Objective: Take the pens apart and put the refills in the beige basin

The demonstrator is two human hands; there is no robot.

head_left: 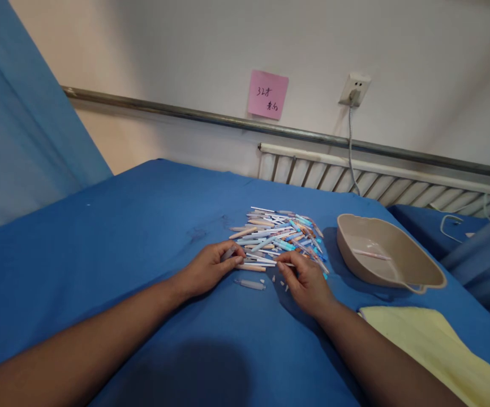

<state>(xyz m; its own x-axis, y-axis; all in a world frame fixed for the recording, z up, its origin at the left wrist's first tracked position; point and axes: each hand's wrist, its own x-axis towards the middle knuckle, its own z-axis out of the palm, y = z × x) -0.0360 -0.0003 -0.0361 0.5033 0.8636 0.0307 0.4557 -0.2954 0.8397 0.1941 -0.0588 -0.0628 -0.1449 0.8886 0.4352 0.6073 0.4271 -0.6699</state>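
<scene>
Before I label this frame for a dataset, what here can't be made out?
Head view only.
Left hand: fingers cover most of the grey piece it grips.
Right hand: own fingers hide whether it grips a pen in the pile.
Pink note: writing too small.
Yellow cloth: cut by the bottom edge.

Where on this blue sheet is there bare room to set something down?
The blue sheet is bare left of the left hand, up to the curtain, and between the forearms. Crowded: pen pile at the right hand, beige tray, yellow cloth.
</scene>
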